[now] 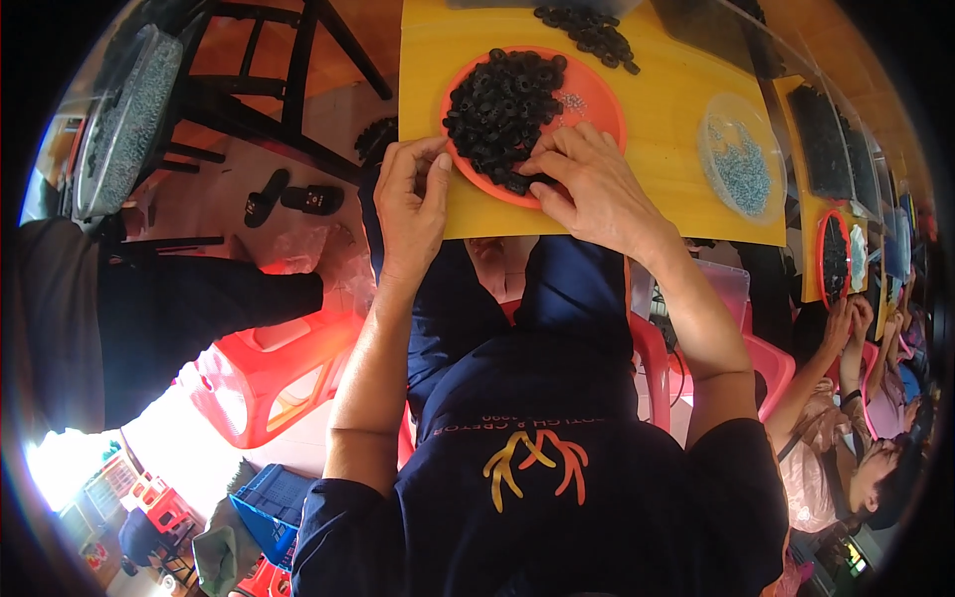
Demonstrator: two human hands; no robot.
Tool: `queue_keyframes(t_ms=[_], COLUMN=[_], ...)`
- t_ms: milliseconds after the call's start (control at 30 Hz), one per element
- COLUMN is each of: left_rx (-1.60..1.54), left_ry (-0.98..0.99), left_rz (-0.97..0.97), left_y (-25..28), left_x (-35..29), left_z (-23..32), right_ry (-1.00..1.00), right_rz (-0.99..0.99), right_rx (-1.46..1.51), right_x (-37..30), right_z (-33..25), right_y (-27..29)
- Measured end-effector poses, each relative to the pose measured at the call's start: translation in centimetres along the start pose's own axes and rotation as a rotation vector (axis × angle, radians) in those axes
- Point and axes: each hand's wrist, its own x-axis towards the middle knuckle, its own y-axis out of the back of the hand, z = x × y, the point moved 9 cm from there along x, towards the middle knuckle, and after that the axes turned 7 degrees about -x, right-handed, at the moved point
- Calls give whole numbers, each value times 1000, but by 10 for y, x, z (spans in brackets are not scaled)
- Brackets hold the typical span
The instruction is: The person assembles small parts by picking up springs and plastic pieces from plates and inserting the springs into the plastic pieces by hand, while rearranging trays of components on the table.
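A round red tray (610,99) rests near the front edge of the yellow table. Small black cylindrical parts (497,104), some with a hole, are heaped on it, with a little patch of small silvery pieces (571,102) beside the heap. My left hand (410,209) is at the tray's left rim, thumb and forefinger curled together; whatever is between them is too small to make out. Over the tray's front right, my right hand (595,189) bends its fingers down to the heap's near edge, thumb and forefinger closed on a black part (519,183).
On the table's right lies a clear round dish (744,164) of small silvery pieces. More black parts (592,35) lie at the back. A red stool (269,378) and black slippers (293,197) are on the floor at left. At right, another person's hands (846,318) work by a similar tray.
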Motion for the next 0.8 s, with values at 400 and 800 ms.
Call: queue_keyframes(t_ms=[400,800], left_rx=[-100,-51], left_ry=[-81,-81], left_rz=[18,23], left_y=[1,2], left_x=[1,0], left_z=[-3,0], right_ry=[110,95], right_rz=[262,310], right_rx=[-147,-125], right_x=[-26,-37], right_z=[-14,-14], right_y=[7,8])
